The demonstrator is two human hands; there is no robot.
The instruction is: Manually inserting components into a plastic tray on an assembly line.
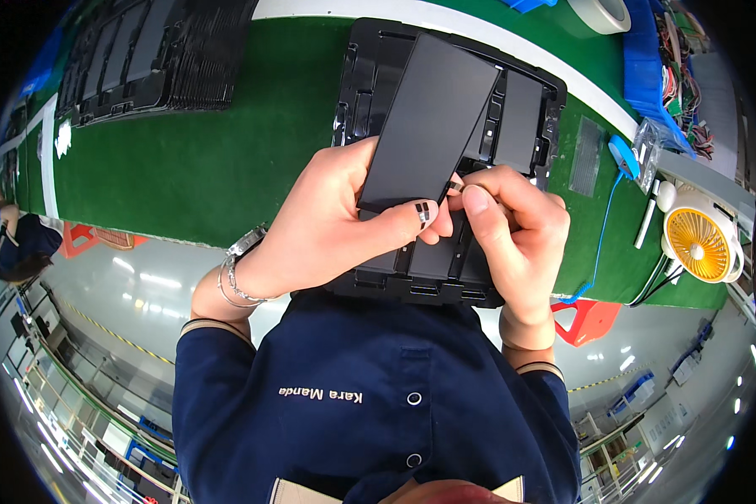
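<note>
A flat, dark rectangular panel, like a display screen, is tilted over a black moulded tray. My left hand grips it by the near end, thumb along the lower edge and fingers mostly hidden beneath. At the panel's lower right corner, a small strip like a flex-cable tab sticks out. My right hand is closed there, thumb and forefinger pinching at the strip. Similar dark panels lie in the tray's compartments under my hands.
Stacked black trays stand at the far left of the green bench. At right are a blue bin of wires, a blue cord and a small fan. A tape roll sits far right; another person is at left.
</note>
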